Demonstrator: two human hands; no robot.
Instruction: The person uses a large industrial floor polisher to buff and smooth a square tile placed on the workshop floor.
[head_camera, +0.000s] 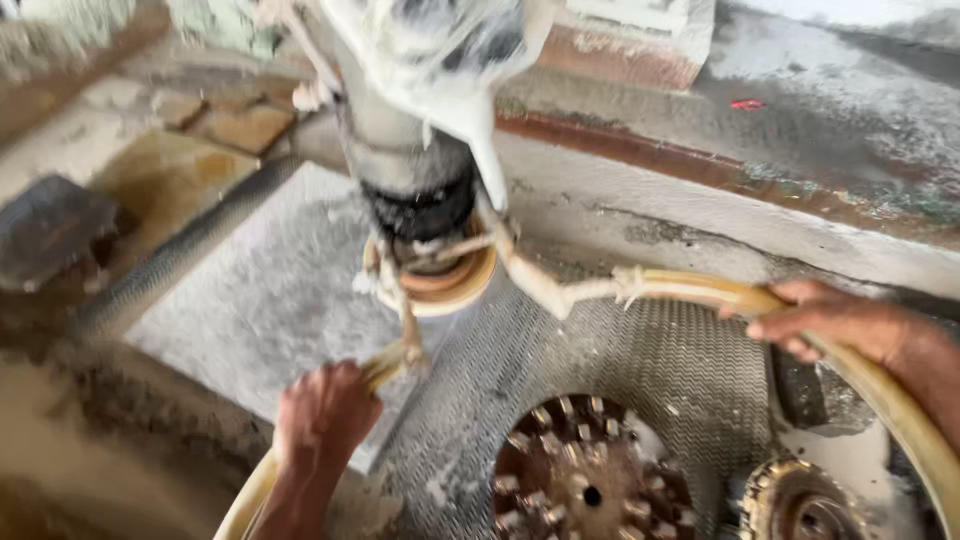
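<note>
My left hand (322, 412) is closed around a yellowish hose (262, 482) at the lower left, near where its end is tied to a thin pipe. My right hand (838, 322) grips a second yellowish hose (700, 290) at the right; this hose curves down past my wrist. Both hoses lead to a dust-coated machine head (420, 130) that hangs in the middle, with a black band and a round tan disc (455, 285) at its bottom. Under the disc lies a grey stone slab (260, 290).
A round rusty grinding wheel with several studs (590, 475) lies on a ribbed mat (660, 355) at the bottom centre. A second smaller wheel (805, 505) sits to its right. A dark block (50, 230) rests at the left. A concrete ledge (720, 200) runs behind.
</note>
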